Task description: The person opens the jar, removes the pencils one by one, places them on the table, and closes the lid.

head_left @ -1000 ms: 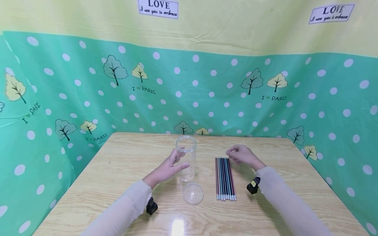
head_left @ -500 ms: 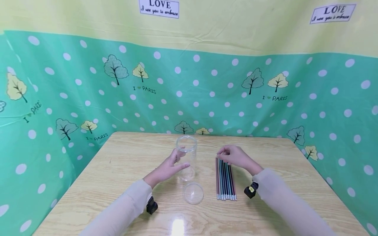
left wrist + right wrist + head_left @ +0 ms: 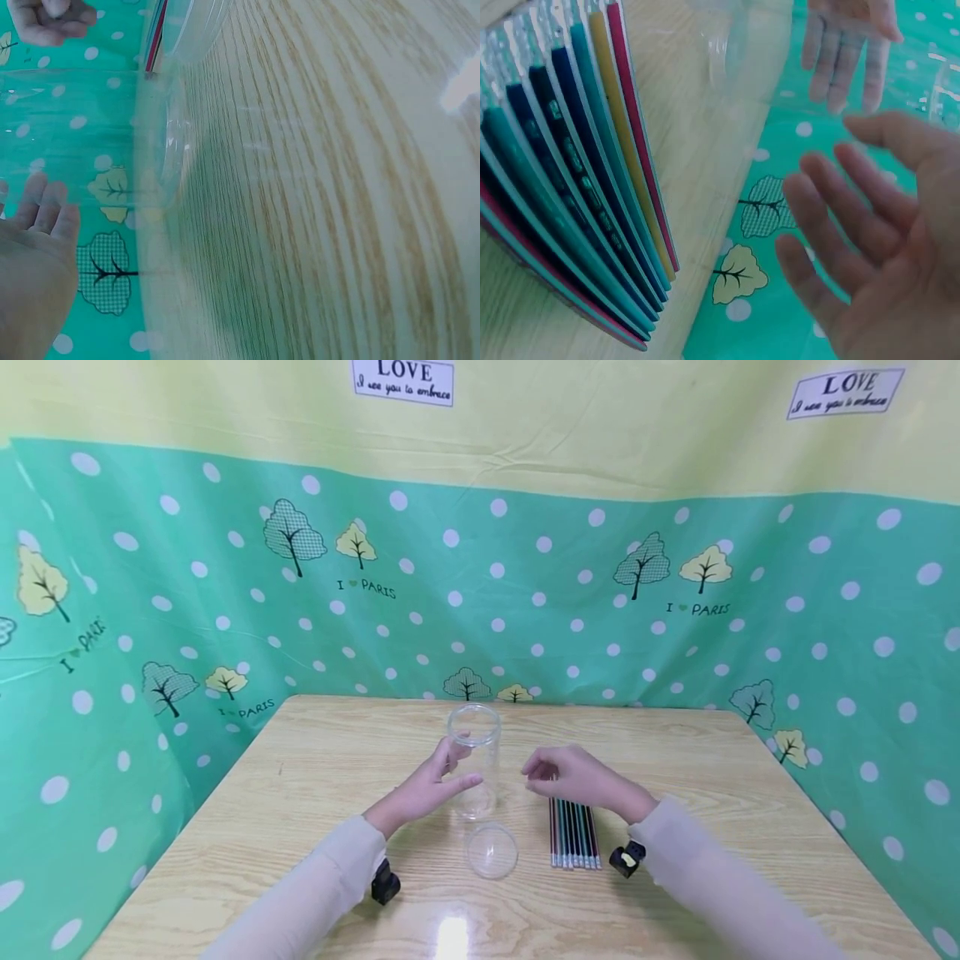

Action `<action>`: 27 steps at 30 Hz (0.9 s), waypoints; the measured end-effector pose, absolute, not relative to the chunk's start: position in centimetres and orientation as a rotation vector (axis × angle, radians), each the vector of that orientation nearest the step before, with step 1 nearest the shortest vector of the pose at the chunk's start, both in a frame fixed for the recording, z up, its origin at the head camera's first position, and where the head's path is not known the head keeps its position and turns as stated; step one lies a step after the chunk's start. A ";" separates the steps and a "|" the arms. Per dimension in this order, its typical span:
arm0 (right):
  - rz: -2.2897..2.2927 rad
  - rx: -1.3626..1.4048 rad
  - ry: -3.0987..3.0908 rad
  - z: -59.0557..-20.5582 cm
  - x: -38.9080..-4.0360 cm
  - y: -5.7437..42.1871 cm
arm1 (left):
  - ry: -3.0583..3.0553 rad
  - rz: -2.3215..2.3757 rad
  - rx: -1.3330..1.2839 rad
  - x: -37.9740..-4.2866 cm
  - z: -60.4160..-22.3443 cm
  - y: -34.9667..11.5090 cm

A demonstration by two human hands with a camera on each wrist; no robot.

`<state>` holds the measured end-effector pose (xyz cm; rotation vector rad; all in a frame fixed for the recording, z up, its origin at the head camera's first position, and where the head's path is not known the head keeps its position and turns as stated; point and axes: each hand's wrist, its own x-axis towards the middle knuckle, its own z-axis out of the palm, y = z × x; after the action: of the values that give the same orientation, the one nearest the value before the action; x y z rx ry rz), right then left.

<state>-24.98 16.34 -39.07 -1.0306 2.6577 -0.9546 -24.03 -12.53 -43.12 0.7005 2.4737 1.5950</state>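
A tall clear jar [image 3: 486, 756] stands upright and open-topped on the table. My left hand [image 3: 426, 788] is at its left side, thumb in front and fingers behind; in the left wrist view the straight fingers [image 3: 46, 206] lie against the jar wall. Just in front of the jar lies a clear round lid [image 3: 491, 852]. To the right, several pencils [image 3: 576, 839] are lined up side by side, eraser ends toward me. My right hand [image 3: 576, 777] hovers over their far ends, and in the right wrist view its loosely bent fingers [image 3: 832, 225] hold nothing.
A wood-grain table [image 3: 337, 735] carries everything, with a green and yellow printed curtain [image 3: 480, 577] hanging behind and beside it. Small black cameras sit on both wrists. Light glares off the table near its front edge.
My right hand has moved left and a little toward me, from the pencils' far right corner to above their far ends near the jar. The left hand, jar, lid and pencils stay put.
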 end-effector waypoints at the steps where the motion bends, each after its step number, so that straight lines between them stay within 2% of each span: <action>1: -0.927 -1.070 2.620 -39.2 -24.8 16.2 | 2.473 1.593 0.700 -24.0 -43.1 -12.5; 7: -0.796 -1.207 2.488 -39.9 -23.8 15.1 | 2.471 1.589 0.692 -23.8 -43.0 -12.6; 27: -0.532 -1.356 2.422 -41.7 -21.4 12.2 | 2.473 1.594 0.770 -24.2 -43.2 -12.7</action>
<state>-21.40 12.16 -41.75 -1.3556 2.4217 -0.5318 -24.23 -12.69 -43.15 0.7702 2.4725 1.5942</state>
